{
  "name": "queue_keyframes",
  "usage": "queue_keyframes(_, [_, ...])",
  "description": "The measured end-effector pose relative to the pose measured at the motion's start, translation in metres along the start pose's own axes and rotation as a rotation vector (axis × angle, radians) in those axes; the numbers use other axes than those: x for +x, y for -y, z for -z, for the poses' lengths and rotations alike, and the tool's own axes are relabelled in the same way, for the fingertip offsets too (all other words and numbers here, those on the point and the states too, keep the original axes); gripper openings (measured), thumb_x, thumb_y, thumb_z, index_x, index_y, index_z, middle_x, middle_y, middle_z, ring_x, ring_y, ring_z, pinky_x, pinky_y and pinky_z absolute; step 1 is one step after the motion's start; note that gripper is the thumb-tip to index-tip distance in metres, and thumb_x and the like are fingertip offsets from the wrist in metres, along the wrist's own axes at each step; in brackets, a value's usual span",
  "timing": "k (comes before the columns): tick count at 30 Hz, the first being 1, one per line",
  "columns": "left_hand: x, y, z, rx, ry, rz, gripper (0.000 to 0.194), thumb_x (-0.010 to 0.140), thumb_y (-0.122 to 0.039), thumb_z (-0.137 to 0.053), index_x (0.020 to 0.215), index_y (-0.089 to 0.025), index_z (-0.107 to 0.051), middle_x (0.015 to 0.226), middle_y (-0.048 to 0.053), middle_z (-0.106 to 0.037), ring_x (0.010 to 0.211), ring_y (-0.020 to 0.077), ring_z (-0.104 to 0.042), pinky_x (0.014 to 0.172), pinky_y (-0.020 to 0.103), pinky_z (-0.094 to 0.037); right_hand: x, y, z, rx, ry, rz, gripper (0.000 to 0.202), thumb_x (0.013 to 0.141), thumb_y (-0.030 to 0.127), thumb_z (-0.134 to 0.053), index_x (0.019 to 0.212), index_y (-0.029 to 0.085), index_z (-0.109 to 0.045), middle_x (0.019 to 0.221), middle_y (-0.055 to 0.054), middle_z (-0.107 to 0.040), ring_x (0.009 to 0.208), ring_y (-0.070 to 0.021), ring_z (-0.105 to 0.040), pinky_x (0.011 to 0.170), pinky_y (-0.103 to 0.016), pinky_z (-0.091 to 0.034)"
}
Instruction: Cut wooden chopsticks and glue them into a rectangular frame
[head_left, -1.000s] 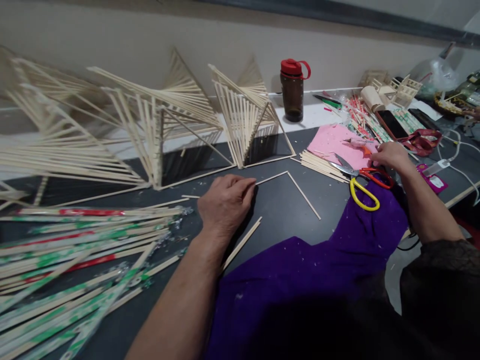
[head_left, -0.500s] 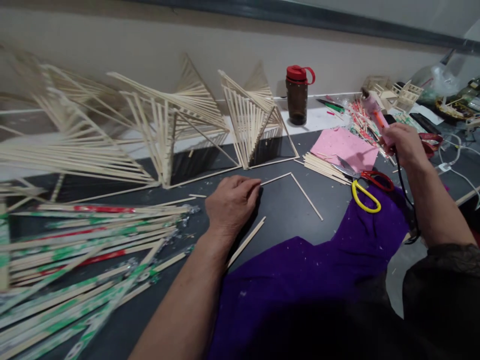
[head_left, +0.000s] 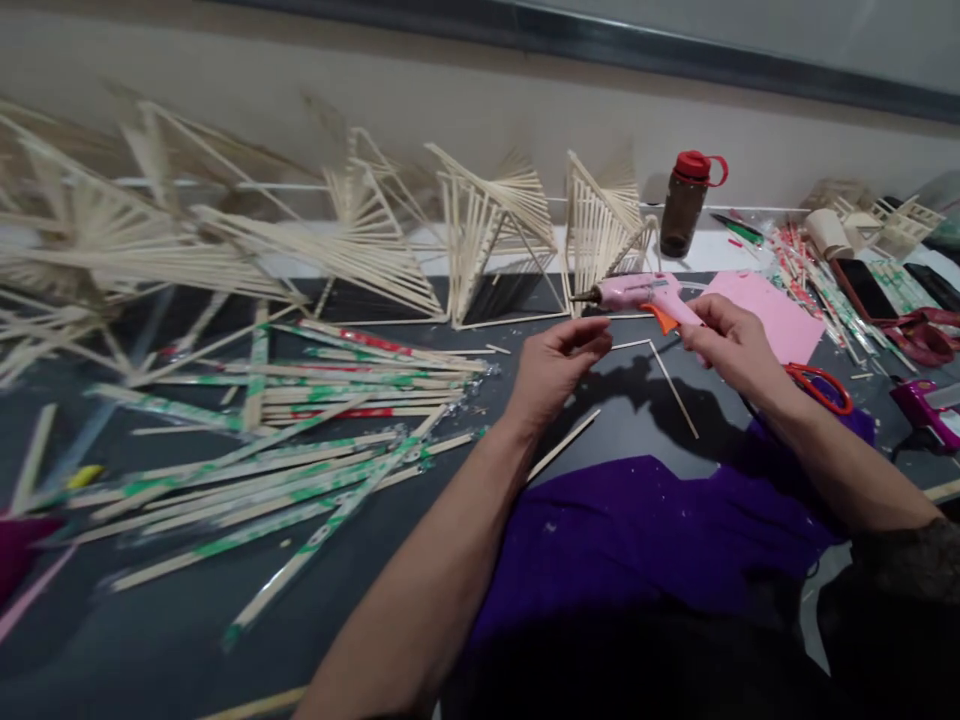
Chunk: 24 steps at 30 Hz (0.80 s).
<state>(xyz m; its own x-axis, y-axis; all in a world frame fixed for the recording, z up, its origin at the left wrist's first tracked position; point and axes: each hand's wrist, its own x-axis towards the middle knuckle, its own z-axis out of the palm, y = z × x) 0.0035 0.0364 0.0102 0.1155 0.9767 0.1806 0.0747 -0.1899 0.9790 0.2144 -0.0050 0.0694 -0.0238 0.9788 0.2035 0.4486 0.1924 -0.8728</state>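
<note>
My right hand (head_left: 727, 335) is wrapped around the handle of a pink hot glue gun (head_left: 637, 290) with an orange trigger. Its nozzle points left, just above the fingertips of my left hand (head_left: 559, 365). The thumb and fingers of that hand are curled together in a pinch; what lies between them, if anything, is hidden. Beside the fingertips, two thin wooden sticks (head_left: 673, 388) meet at a corner on the dark table (head_left: 622, 440). A loose wooden stick (head_left: 564, 445) lies closer to me, near my left wrist.
Fan-shaped stick structures (head_left: 502, 230) line the wall. Wrapped chopsticks (head_left: 322, 470) spread across the left. A red-lidded bottle (head_left: 682, 205), pink sheet (head_left: 765, 310), orange-red scissors handle (head_left: 821, 388) and phone (head_left: 862, 290) are to the right. Purple cloth (head_left: 637, 530) covers the front edge.
My right hand has brought the glue gun left and down, close to my left hand. The view has turned right. My left fingers now hide more of the stick.
</note>
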Motion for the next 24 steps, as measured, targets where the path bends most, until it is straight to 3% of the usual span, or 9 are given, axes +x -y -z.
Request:
queue_keyframes(4, [-0.004,-0.009,-0.011,-0.398,0.005,0.171,0.038,0.055,-0.037,-0.082,0.086,-0.017,-0.074,0.09,0.007,-0.075,0.079,0.0186,-0.067,0.052,0.022,-0.046,-0.006,-0.011,-0.023,-0.13,-0.017,0.097,0.02,0.079,0.03,-0.057,0.096,0.02,-0.057,0.08,0.002,-0.06,0.067,-0.0118,-0.05,0.063,-0.027,-0.038])
queue_keyframes(7, [-0.007,-0.011,-0.02,-0.533,-0.067,0.22,0.039,0.05,-0.035,-0.086,0.081,-0.016,-0.073,0.082,0.006,-0.073,0.071,0.0168,-0.067,0.048,0.021,-0.045,-0.009,-0.015,-0.03,-0.134,-0.004,0.124,0.022,0.079,0.03,-0.057,0.098,0.02,-0.054,0.085,0.001,-0.061,0.071,-0.0124,-0.051,0.066,-0.028,-0.039])
queue_keyframes(11, [-0.011,-0.01,-0.027,-0.5,-0.153,0.204,0.037,0.052,-0.035,-0.086,0.08,-0.015,-0.072,0.077,0.005,-0.072,0.062,0.0129,-0.065,0.045,0.02,-0.044,-0.009,-0.019,-0.03,-0.074,0.03,0.09,0.02,0.081,0.031,-0.056,0.097,0.019,-0.055,0.083,0.001,-0.06,0.071,-0.0123,-0.052,0.066,-0.028,-0.04])
queue_keyframes(15, [-0.011,-0.009,-0.026,-0.404,-0.192,0.157,0.035,0.056,-0.038,-0.084,0.08,-0.014,-0.072,0.076,0.005,-0.072,0.061,0.0128,-0.064,0.046,0.022,-0.044,-0.009,-0.015,-0.029,0.087,0.103,-0.034,0.027,0.078,0.035,-0.059,0.099,0.019,-0.056,0.085,0.0,-0.06,0.072,-0.0123,-0.053,0.061,-0.026,-0.042])
queue_keyframes(20, [-0.011,-0.011,-0.024,-0.346,-0.162,0.105,0.03,0.062,-0.037,-0.079,0.082,-0.015,-0.074,0.078,0.006,-0.073,0.063,0.014,-0.065,0.048,0.023,-0.044,-0.009,-0.005,-0.029,0.239,0.233,-0.211,0.029,0.073,0.038,-0.06,0.094,0.019,-0.059,0.077,0.002,-0.055,0.059,-0.0091,-0.047,0.049,-0.022,-0.037])
queue_keyframes(24, [-0.011,-0.013,-0.023,-0.398,-0.091,0.114,0.03,0.061,-0.035,-0.079,0.084,-0.016,-0.074,0.082,0.006,-0.074,0.066,0.0144,-0.066,0.048,0.022,-0.044,-0.01,-0.003,-0.03,0.266,0.18,-0.165,0.023,0.072,0.038,-0.061,0.085,0.02,-0.053,0.071,0.004,-0.051,0.054,-0.0079,-0.044,0.048,-0.023,-0.035])
